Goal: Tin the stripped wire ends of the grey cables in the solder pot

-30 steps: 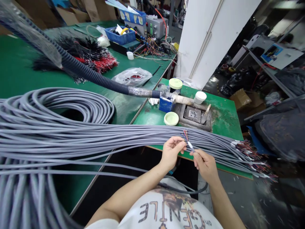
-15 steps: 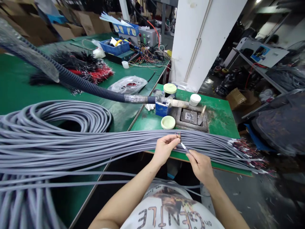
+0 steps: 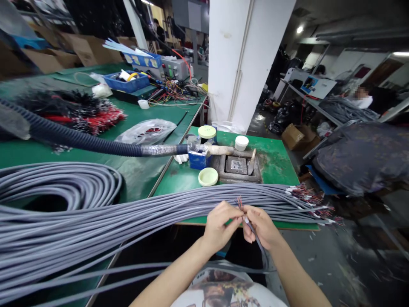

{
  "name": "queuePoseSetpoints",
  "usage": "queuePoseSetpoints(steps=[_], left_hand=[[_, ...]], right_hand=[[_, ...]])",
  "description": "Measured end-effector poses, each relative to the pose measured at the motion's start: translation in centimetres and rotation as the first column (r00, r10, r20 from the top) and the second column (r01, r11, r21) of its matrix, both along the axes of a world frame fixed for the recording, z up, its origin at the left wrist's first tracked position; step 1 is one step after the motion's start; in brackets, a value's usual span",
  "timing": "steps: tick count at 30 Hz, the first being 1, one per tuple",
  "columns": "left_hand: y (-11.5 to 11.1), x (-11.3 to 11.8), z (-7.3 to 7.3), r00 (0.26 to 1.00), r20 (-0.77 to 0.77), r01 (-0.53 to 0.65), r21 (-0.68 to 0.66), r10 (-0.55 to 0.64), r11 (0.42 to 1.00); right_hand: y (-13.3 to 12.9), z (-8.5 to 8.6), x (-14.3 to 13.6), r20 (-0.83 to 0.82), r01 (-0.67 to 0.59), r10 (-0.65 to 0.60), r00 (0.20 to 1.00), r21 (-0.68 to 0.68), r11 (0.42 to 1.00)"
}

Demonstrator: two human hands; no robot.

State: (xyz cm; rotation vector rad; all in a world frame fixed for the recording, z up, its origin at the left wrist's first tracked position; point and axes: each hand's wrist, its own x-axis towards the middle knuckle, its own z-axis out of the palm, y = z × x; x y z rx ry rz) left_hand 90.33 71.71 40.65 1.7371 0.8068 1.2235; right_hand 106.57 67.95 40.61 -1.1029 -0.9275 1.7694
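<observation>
Both hands meet in front of my chest at the stripped end of one grey cable (image 3: 257, 239). Thin coloured wires (image 3: 239, 203) fan upward from between the fingertips, and a short white band sits just below them. My left hand (image 3: 221, 225) pinches the wires from the left. From the right, my right hand (image 3: 262, 227) closes its thumb and fingers around the same end, and the grey cable hangs down below it. Behind the hands lies a thick bundle of grey cables (image 3: 179, 200), whose coloured wire ends (image 3: 311, 197) spread out at the right.
A black hose (image 3: 121, 148) with a pale nozzle crosses above the bench. Near it are a square pot (image 3: 237, 165), a pale green dish (image 3: 208, 176), a white cup (image 3: 242, 143) and a blue box (image 3: 198, 159). Coiled cable (image 3: 105, 187) lies left.
The view has shifted right. My right hand has moved up the cable to meet my left at its end. The wires now point up more visibly between the fingertips.
</observation>
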Motion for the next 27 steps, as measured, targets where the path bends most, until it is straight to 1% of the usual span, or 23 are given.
queuePoseSetpoints(steps=[1,3,5,6,8,9,10,12,14,16,17,18,19,21,22,23,25,26,27], left_hand=[[-0.4,0.3,-0.2,0.999,0.014,0.033,0.050,-0.034,0.998],[-1.0,0.9,-0.6,0.996,0.056,0.067,0.091,-0.072,0.994],[-1.4,1.4,-0.9,0.988,0.124,0.085,0.088,-0.096,0.992],[-1.6,1.7,-1.0,0.979,0.176,0.090,0.060,-0.099,0.994],[-1.8,2.2,-1.2,0.942,0.325,0.118,-0.077,-0.087,0.990],[-2.0,2.4,-1.3,0.913,0.401,0.152,-0.180,-0.069,0.972],[-2.1,2.6,-1.5,0.884,0.466,0.194,-0.288,-0.040,0.938],[-2.2,3.0,-1.9,0.835,0.549,0.266,-0.454,0.032,0.851],[-2.2,3.1,-2.3,0.807,0.579,0.280,-0.545,0.113,0.790],[-2.0,2.9,-2.5,0.786,0.591,0.271,-0.591,0.180,0.759],[-1.8,2.6,-2.5,0.776,0.596,0.265,-0.604,0.206,0.751],[-1.5,2.2,-2.4,0.765,0.600,0.251,-0.614,0.235,0.749],[-1.2,1.6,-2.2,0.751,0.602,0.226,-0.620,0.271,0.751],[-0.3,0.0,-1.9,0.728,0.595,0.141,-0.615,0.340,0.776],[0.1,-0.9,-1.8,0.729,0.582,0.079,-0.596,0.362,0.799],[0.6,-1.9,-1.7,0.746,0.553,0.005,-0.562,0.372,0.827],[1.3,-3.7,-1.7,0.811,0.436,-0.186,-0.439,0.389,0.879],[1.7,-4.6,-1.8,0.839,0.353,-0.292,-0.349,0.413,0.891],[2.0,-5.4,-2.1,0.855,0.263,-0.389,-0.245,0.448,0.888]], right_hand=[[0.0,-0.1,0.0,-0.040,0.019,-0.019,0.999,0.002,1.000],[-0.1,-0.5,0.0,-0.068,0.064,-0.062,0.996,0.034,0.997],[-0.4,-0.9,0.0,-0.072,0.133,-0.127,0.989,0.094,0.987],[-0.5,-1.1,0.0,-0.064,0.171,-0.164,0.984,0.130,0.977],[-0.8,-1.3,0.0,-0.006,0.233,-0.237,0.971,0.225,0.946],[-0.9,-1.3,0.1,0.045,0.244,-0.267,0.963,0.278,0.929],[-1.0,-1.1,0.2,0.110,0.241,-0.292,0.950,0.333,0.911],[-0.9,-0.6,0.3,0.276,0.189,-0.344,0.898,0.463,0.866],[-0.8,0.0,0.4,0.451,0.068,-0.403,0.797,0.595,0.801],[-0.6,0.6,0.4,0.569,-0.081,-0.459,0.683,0.683,0.726],[-0.5,0.9,0.5,0.602,-0.137,-0.483,0.636,0.704,0.697],[-0.4,1.1,0.6,0.622,-0.168,-0.505,0.598,0.714,0.680],[-0.2,1.3,0.8,0.638,-0.179,-0.521,0.567,0.712,0.679],[0.2,1.8,1.4,0.665,-0.162,-0.538,0.518,0.694,0.702],[0.6,2.2,1.7,0.680,-0.153,-0.534,0.502,0.678,0.719],[1.1,2.7,2.0,0.696,-0.153,-0.523,0.493,0.661,0.735],[2.6,3.9,2.4,0.724,-0.174,-0.490,0.484,0.629,0.757],[3.7,4.5,2.5,0.740,-0.190,-0.473,0.478,0.613,0.767],[5.0,5.0,2.4,0.759,-0.207,-0.452,0.469,0.592,0.779]])
